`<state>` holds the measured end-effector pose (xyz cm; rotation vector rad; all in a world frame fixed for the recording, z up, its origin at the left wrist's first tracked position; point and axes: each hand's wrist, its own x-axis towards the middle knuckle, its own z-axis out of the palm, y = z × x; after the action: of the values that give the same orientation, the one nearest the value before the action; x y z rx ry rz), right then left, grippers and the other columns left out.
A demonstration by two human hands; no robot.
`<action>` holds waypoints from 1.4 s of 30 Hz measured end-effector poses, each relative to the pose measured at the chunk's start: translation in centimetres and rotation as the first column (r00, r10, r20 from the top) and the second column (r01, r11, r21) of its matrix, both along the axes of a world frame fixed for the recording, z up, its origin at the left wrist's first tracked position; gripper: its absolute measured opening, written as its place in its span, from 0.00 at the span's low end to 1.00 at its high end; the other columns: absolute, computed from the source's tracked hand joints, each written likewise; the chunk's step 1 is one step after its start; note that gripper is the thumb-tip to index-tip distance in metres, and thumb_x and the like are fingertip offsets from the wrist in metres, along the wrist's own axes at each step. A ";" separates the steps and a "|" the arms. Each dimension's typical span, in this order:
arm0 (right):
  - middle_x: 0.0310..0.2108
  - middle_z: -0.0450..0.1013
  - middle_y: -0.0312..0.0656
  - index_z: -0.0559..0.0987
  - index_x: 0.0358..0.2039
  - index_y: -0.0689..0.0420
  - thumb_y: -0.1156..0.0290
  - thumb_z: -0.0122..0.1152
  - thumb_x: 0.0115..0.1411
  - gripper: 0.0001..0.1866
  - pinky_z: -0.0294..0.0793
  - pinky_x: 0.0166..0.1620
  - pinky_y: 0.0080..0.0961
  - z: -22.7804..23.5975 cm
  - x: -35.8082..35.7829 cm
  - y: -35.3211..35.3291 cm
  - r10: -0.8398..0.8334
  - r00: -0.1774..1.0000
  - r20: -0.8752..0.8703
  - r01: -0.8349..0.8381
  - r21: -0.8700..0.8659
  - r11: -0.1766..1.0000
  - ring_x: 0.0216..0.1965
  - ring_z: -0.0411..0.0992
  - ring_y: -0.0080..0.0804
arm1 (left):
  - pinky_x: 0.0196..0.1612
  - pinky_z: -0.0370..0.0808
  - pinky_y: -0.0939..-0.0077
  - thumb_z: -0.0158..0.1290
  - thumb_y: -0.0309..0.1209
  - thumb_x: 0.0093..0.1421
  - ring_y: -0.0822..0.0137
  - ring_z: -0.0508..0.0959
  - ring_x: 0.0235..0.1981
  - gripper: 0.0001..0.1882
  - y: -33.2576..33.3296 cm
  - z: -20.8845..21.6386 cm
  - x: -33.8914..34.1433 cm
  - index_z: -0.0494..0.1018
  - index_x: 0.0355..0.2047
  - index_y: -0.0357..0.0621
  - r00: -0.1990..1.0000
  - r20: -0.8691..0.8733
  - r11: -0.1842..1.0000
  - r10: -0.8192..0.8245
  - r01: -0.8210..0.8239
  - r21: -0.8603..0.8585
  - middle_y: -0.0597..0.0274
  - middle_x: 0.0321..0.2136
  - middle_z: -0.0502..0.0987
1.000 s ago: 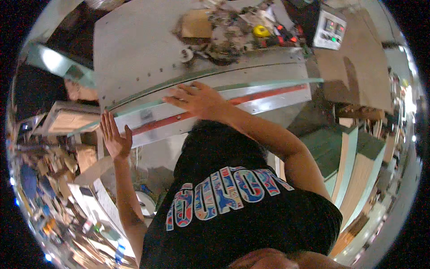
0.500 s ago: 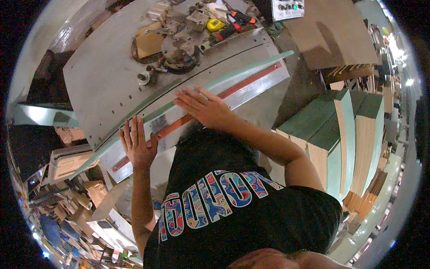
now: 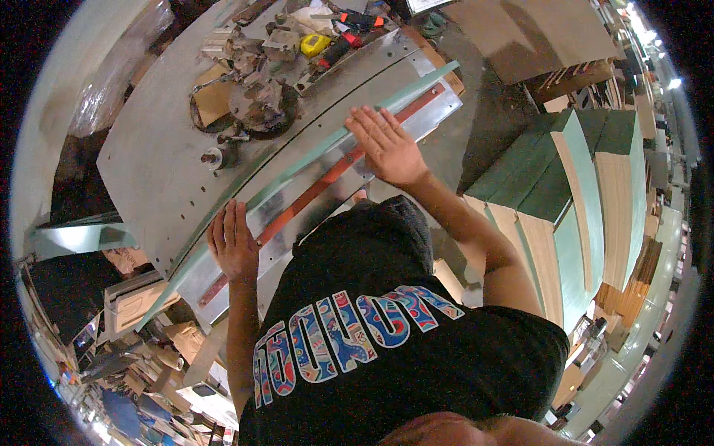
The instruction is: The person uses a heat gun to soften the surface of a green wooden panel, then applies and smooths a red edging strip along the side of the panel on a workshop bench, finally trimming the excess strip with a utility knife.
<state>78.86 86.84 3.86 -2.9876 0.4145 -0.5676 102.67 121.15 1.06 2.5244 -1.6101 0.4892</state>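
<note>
left hand | right hand | both flat, fingers spread, on green-edged panel (spread wider apart than before)

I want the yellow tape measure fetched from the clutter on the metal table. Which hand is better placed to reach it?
Probably the right hand: it lies flat on the green-edged panel, nearer the yellow tape measure. The left hand rests flat much farther down the panel.

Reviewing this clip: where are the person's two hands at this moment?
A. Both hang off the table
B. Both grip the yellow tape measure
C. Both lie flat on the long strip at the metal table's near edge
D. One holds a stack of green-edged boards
C: the left hand and right hand lie open, palms down, on the long strip at the metal table edge.
</note>
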 end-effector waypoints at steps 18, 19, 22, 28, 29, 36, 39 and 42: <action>0.76 0.63 0.47 0.68 0.74 0.54 0.81 0.59 0.59 0.39 0.56 0.78 0.48 -2.3 -7.0 -15.1 -0.325 0.928 0.183 0.309 0.113 0.944 0.78 0.58 0.50 | 0.66 0.74 0.52 0.58 0.27 0.69 0.53 0.79 0.63 0.19 -0.5 0.2 0.7 0.81 0.60 0.51 0.997 0.050 0.997 -0.052 0.055 -0.061 0.63 0.64 0.80; 0.76 0.62 0.48 0.67 0.74 0.54 0.81 0.59 0.60 0.40 0.56 0.78 0.47 -2.5 -7.2 -15.7 -0.355 0.917 0.184 0.326 0.170 0.930 0.78 0.58 0.50 | 0.66 0.74 0.52 0.59 0.27 0.69 0.54 0.79 0.63 0.19 -0.5 0.1 0.8 0.81 0.59 0.51 0.997 0.053 0.997 -0.049 0.052 -0.057 0.63 0.64 0.80; 0.78 0.60 0.46 0.65 0.77 0.52 0.78 0.61 0.65 0.38 0.57 0.78 0.43 -3.4 -8.2 -17.2 -0.426 0.876 0.225 0.299 0.439 0.847 0.79 0.57 0.49 | 0.65 0.75 0.53 0.60 0.27 0.68 0.55 0.80 0.61 0.18 -0.7 0.1 0.8 0.82 0.58 0.51 0.997 0.064 0.998 -0.043 0.047 -0.051 0.64 0.61 0.82; 0.79 0.58 0.47 0.63 0.77 0.58 0.62 0.70 0.68 0.42 0.57 0.77 0.39 -3.2 -9.7 -17.6 -0.528 0.831 0.174 0.265 0.711 0.652 0.80 0.55 0.41 | 0.53 0.80 0.57 0.65 0.29 0.65 0.59 0.85 0.48 0.17 -0.2 -0.3 0.2 0.83 0.55 0.52 0.999 0.014 0.993 -0.036 0.038 -0.112 0.64 0.49 0.86; 0.79 0.59 0.49 0.63 0.77 0.60 0.59 0.71 0.68 0.43 0.57 0.77 0.38 -3.1 -9.8 -17.2 -0.534 0.826 0.181 0.278 0.693 0.665 0.79 0.56 0.41 | 0.51 0.80 0.57 0.66 0.30 0.64 0.59 0.85 0.46 0.16 -0.1 -0.3 0.0 0.83 0.53 0.53 1.000 -0.028 0.995 -0.010 0.007 -0.104 0.64 0.47 0.87; 0.75 0.65 0.52 0.61 0.77 0.65 0.52 0.74 0.67 0.49 0.62 0.73 0.35 -2.8 -10.6 -15.3 -0.660 0.738 0.139 0.219 0.876 0.429 0.73 0.64 0.37 | 0.44 0.81 0.54 0.65 0.31 0.62 0.52 0.86 0.39 0.10 0.6 1.1 -0.6 0.82 0.44 0.52 0.970 -0.235 0.998 0.058 -0.060 -0.001 0.58 0.39 0.87; 0.72 0.68 0.49 0.64 0.76 0.63 0.59 0.75 0.67 0.44 0.64 0.72 0.34 -3.9 -11.3 -15.3 -0.619 0.765 0.178 0.203 0.845 0.494 0.71 0.66 0.34 | 0.43 0.81 0.54 0.64 0.32 0.63 0.49 0.86 0.38 0.09 1.5 0.9 -0.5 0.82 0.44 0.51 0.965 -0.255 0.996 0.056 -0.036 0.081 0.56 0.37 0.86; 0.65 0.73 0.38 0.76 0.66 0.57 0.72 0.75 0.66 0.30 0.69 0.68 0.34 -7.1 -13.5 -17.6 -0.545 0.747 0.381 0.126 0.724 0.678 0.67 0.68 0.31 | 0.38 0.81 0.50 0.60 0.50 0.70 0.48 0.85 0.36 0.18 1.7 0.5 0.3 0.82 0.44 0.48 0.935 -0.352 0.997 -0.045 0.063 0.042 0.55 0.36 0.85</action>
<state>65.39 69.22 -3.26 -1.9126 0.9189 -1.0482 102.95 122.87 1.61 2.4189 -1.5646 -0.0156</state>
